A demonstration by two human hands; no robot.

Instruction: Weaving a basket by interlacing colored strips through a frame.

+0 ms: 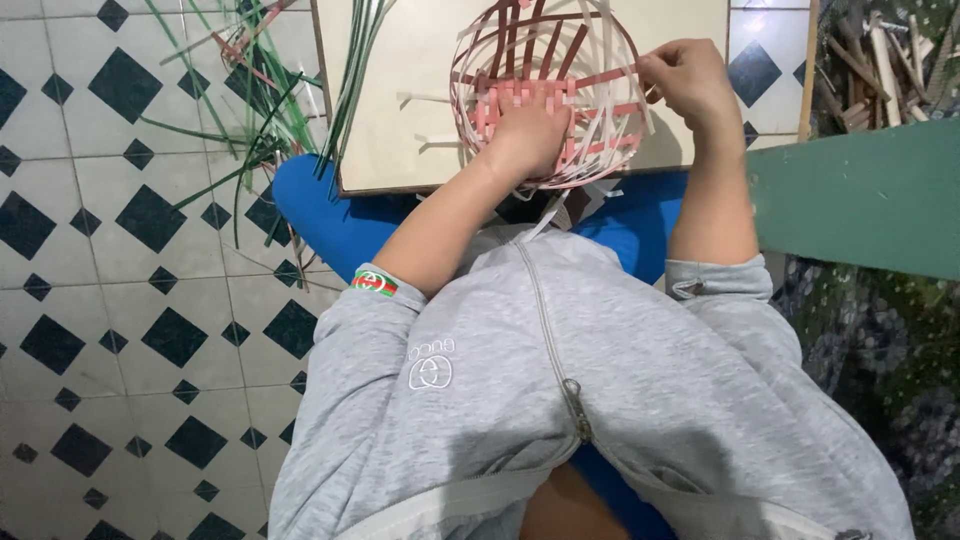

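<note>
Left hand (528,128): pressed flat, open, inside the basket (550,95).
Right hand (688,78): pinching a strip (612,76) at the basket's right rim.
Basket: sits on the board (400,110), near its front edge.

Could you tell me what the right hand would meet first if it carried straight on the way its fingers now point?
Probably the basket: the right hand points left at its rim and already seems to touch a strip there, though depth is unclear.

Item count: one half-woven basket (548,95) of red and white strips; one flat board (400,100); two hands; one bundle of green strips (290,90).
</note>
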